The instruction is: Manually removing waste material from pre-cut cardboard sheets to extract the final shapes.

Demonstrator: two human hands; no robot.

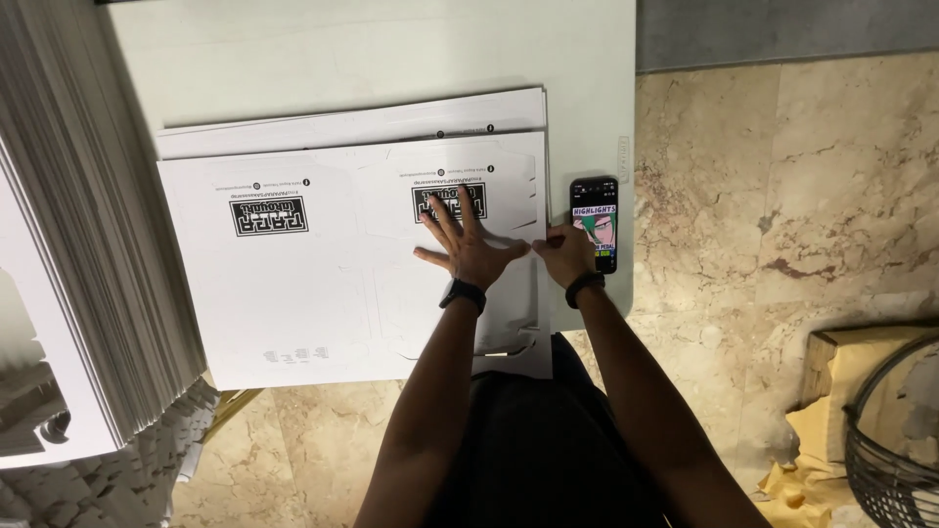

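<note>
The flat white die-cut card sheet (342, 284) lies on top of a small stack of like sheets (352, 125) on the pale table (293, 59), its near edge overhanging toward the person. The left hand (468, 244) rests flat on it with fingers spread, pressing down and holding nothing. At three o'clock from that hand, the right hand (565, 252) has its fingertips closed on the sheet's right edge.

If the right hand pulls hard while the left palm pins the card, the thin punched flap could tear or crease off its scored line. A slip of the left palm could drag the whole sheet askew.

A phone (595, 223) with a lit screen lies just beside the right hand, near the table's edge; a sweep of the wrist could knock it to the marble floor (763, 215). At nine o'clock a tall leaning pile of sheets (88, 244) could slide if jostled.
</note>
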